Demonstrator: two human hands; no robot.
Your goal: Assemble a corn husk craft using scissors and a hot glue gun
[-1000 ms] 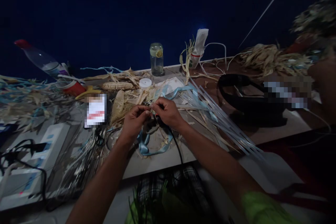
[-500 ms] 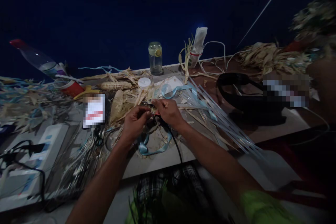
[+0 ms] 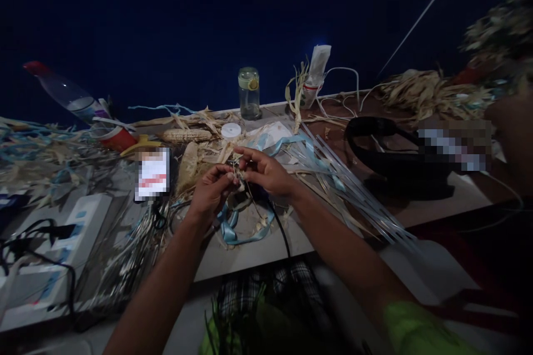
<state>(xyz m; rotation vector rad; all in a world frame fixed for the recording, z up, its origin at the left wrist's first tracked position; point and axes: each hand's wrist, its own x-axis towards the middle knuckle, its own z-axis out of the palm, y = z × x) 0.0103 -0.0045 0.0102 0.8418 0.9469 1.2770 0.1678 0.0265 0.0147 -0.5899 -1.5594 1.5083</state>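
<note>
At the middle of the table, my left hand (image 3: 213, 188) is closed, its thumb and index finger pinching a small pale piece like a corn husk strip (image 3: 239, 178). Much of that piece is hidden by the fingers, so its exact kind is unclear. My right hand (image 3: 266, 173) is close against it from the other side, fingers stretched and apart from the thumb. A thin stem-like strand hangs below the hands. Beneath them a light blue ribbon (image 3: 228, 233) loops over the table, and a black cable (image 3: 283, 230) runs to the front edge.
Behind the hands are a dried corn cob (image 3: 187, 135), a white round lid (image 3: 231, 131) and a clear bottle (image 3: 249, 97). A phone (image 3: 152, 173) and a power strip (image 3: 79, 238) lie left. Clear thin rods (image 3: 353, 188) and a black band-shaped object (image 3: 370, 122) lie right.
My right hand's fingers have loosened from a pinch and stretched out, and the pale piece shows more between the hands. My left hand stays pinched. The view has shifted slightly.
</note>
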